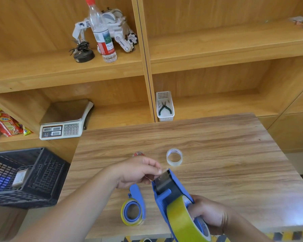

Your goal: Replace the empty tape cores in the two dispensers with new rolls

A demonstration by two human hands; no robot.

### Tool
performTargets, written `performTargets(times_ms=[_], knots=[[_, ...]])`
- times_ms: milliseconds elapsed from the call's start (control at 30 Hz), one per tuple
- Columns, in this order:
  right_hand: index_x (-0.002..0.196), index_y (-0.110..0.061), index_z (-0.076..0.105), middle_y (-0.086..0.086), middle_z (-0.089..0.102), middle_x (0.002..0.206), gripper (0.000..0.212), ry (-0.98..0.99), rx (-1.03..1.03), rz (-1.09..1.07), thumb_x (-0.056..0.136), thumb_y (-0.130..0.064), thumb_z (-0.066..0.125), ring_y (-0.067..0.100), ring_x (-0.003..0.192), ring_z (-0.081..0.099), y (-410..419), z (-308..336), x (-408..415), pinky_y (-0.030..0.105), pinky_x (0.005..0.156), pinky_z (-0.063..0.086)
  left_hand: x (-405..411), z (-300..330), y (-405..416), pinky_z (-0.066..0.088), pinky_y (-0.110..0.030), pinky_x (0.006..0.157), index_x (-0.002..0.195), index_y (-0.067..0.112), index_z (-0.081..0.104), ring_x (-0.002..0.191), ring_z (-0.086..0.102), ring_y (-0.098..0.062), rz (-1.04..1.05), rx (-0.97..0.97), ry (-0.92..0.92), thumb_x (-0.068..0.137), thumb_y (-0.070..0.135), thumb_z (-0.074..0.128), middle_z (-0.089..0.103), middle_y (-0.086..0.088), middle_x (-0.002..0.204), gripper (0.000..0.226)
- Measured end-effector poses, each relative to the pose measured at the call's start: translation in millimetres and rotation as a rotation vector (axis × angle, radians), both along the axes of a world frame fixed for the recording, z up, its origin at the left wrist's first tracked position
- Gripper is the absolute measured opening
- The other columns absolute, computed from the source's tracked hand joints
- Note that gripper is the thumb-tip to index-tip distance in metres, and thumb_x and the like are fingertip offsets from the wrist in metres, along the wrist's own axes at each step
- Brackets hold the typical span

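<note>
My right hand (209, 214) grips a blue tape dispenser (171, 189) that carries a yellow tape roll (180, 219), held tilted above the wooden table (217, 145). My left hand (138, 170) pinches at the dispenser's metal blade end, where a tape end seems to lie. A second blue dispenser (136, 205) with a yellow roll lies flat on the table, left of the held one. A small clear tape core (174, 157) sits on the table beyond my hands. A reddish core (138, 154) peeks out behind my left hand.
A black plastic crate (24, 177) stands left of the table. Shelves behind hold a scale (63, 123), a white basket with pliers (164, 107), a water bottle (102, 32) and a toy robot (119, 27).
</note>
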State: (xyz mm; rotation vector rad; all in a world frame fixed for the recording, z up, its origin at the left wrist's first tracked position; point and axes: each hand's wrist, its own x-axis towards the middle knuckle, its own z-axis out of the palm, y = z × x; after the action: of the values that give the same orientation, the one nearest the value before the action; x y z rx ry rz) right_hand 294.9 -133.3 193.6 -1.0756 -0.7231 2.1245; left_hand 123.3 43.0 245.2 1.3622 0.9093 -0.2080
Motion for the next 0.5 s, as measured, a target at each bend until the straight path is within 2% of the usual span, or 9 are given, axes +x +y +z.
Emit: performTargets(times_ms=[133, 233, 333, 400, 500], knots=[[0.116, 0.014, 0.062, 0.009, 0.07, 0.091, 0.048, -0.056, -0.023, 0.003, 0.069, 0.01, 0.053, 0.023, 0.086, 0.068, -1.9, -6.1, -1.0, 0.029, 0.075, 0.053, -0.8, -13.2, -3.4, 0.052, -0.018, 0.056, 0.079, 0.018, 0.067, 0.059, 0.061, -0.004, 0.099, -0.188, -0.016, 0.1, 0.001, 0.057, 0.066, 0.006, 0.066, 0.029], [0.107, 0.004, 0.07, 0.006, 0.073, 0.088, 0.04, -0.052, -0.031, -0.011, 0.071, 0.01, 0.053, 0.021, 0.084, 0.07, -0.8, -6.9, 0.0, 0.028, 0.074, 0.054, -1.0, -20.2, -3.1, 0.054, -0.021, 0.055, 0.079, 0.016, 0.068, 0.059, 0.065, -0.008, 0.159, -0.253, -0.023, 0.099, 0.0, 0.059, 0.069, 0.002, 0.067, 0.027], [0.094, -0.002, 0.074, 0.006, 0.073, 0.083, 0.033, -0.057, -0.052, -0.032, 0.071, 0.009, 0.053, 0.021, 0.078, 0.069, 0.6, -9.6, 0.2, 0.026, 0.07, 0.053, -1.5, -27.3, -0.9, 0.056, -0.024, 0.059, 0.082, 0.015, 0.071, 0.063, 0.067, -0.014, 0.234, -0.31, -0.021, 0.098, 0.0, 0.06, 0.072, -0.003, 0.072, 0.025], [0.095, -0.001, 0.074, 0.007, 0.073, 0.084, 0.032, -0.065, -0.067, -0.041, 0.072, 0.009, 0.053, 0.022, 0.079, 0.07, -0.2, -13.3, -0.6, 0.027, 0.07, 0.054, -1.1, -31.3, 0.4, 0.054, -0.027, 0.063, 0.086, 0.013, 0.071, 0.065, 0.067, -0.016, 0.247, -0.335, -0.007, 0.098, 0.0, 0.059, 0.073, -0.005, 0.076, 0.021], [0.097, -0.001, 0.073, 0.009, 0.073, 0.088, 0.033, -0.068, -0.072, -0.043, 0.073, 0.009, 0.054, 0.025, 0.084, 0.069, -0.3, -17.7, -1.7, 0.029, 0.074, 0.054, 0.6, -40.4, 1.8, 0.055, -0.026, 0.059, 0.088, 0.011, 0.067, 0.063, 0.067, -0.015, 0.22, -0.365, 0.024, 0.098, 0.001, 0.054, 0.069, -0.005, 0.074, 0.02]])
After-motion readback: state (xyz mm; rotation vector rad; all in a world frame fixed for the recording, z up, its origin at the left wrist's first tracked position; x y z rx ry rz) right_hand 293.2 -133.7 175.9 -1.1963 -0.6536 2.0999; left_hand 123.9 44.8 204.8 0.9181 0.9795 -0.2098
